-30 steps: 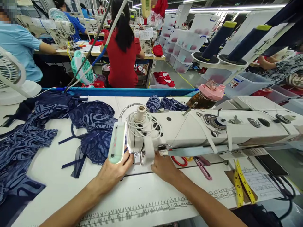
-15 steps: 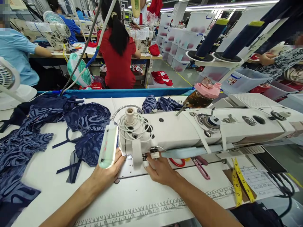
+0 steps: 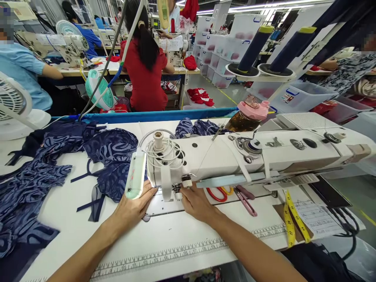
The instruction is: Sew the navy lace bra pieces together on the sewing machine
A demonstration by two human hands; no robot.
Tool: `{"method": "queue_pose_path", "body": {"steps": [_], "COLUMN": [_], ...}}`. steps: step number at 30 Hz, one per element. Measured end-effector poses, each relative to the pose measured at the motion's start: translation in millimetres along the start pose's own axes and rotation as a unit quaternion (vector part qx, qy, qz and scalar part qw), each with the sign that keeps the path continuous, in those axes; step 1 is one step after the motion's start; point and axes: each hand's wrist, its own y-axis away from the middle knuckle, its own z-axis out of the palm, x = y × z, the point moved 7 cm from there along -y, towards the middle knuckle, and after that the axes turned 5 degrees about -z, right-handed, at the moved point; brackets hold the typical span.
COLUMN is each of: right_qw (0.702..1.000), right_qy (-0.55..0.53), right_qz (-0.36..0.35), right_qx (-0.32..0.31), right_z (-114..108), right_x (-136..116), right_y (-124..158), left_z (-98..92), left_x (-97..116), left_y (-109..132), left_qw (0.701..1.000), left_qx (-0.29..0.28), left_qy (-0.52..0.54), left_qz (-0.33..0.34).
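My left hand (image 3: 133,207) lies on the left side of the sewing machine's bed, fingers stretched forward and close together. A pale green lamp (image 3: 136,176) hides part of it. Just beyond are navy patterned bra cups (image 3: 113,178) with loose straps, near the fingertips; whether they touch is unclear. To the right of the needle area, my right hand (image 3: 198,203) curls inward, its fingertips behind the machine head. Whatever it grips there is hidden. Between both hands stand the presser parts of the white sewing machine (image 3: 217,156) and its metal plate (image 3: 164,205).
Red-handled scissors (image 3: 216,194), pink snips (image 3: 246,201) and a yellow tape measure (image 3: 289,223) lie to the right. More navy garments (image 3: 26,192) cover the left side. A pink-lidded bottle (image 3: 249,113) and thread cones (image 3: 255,49) stand behind the machine. Co-workers sit ahead.
The view has shifted slightly, so the machine and table items appear a little further left and higher. Both hands stay beside the needle area, with little visible movement.
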Motion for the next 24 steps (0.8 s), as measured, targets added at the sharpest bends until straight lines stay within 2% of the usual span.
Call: {"method": "queue_pose_path", "body": {"steps": [6, 11, 15, 17, 19, 21, 22, 24], "right_qw": [1.000, 0.999, 0.999, 0.999, 0.998, 0.990, 0.978, 0.953], "right_qy": [0.017, 0.024, 0.012, 0.004, -0.030, -0.123, -0.184, -0.265], "right_qz": [-0.016, -0.023, -0.039, -0.053, -0.057, -0.023, 0.016, 0.091], "right_qx": [0.001, 0.007, 0.008, 0.006, -0.013, -0.066, -0.096, -0.115], "right_z": [10, 11, 11, 9, 10, 17, 23, 28], "right_x": [2, 3, 0, -9, -24, -44, -54, -72], "right_y": [2, 0, -1, -1, -2, -3, -3, -4], "left_z": [0.8, -6.2, -22.1, -32.1, -40.4, -46.7, -49.5, -56.4], "left_x": [-16, -23, -18, -12, -5, 5, 12, 30], "left_y": [0, 3, 18, 27, 35, 41, 41, 37], "left_qw": [0.996, 0.987, 0.981, 0.974, 0.956, 0.931, 0.923, 0.920], "left_qx": [0.005, -0.018, -0.011, 0.015, 0.047, 0.072, 0.076, 0.067], "left_qy": [-0.018, -0.013, 0.033, 0.055, 0.106, 0.160, 0.180, 0.201], "left_qz": [-0.093, -0.157, -0.193, -0.217, -0.270, -0.320, -0.332, -0.329]}}
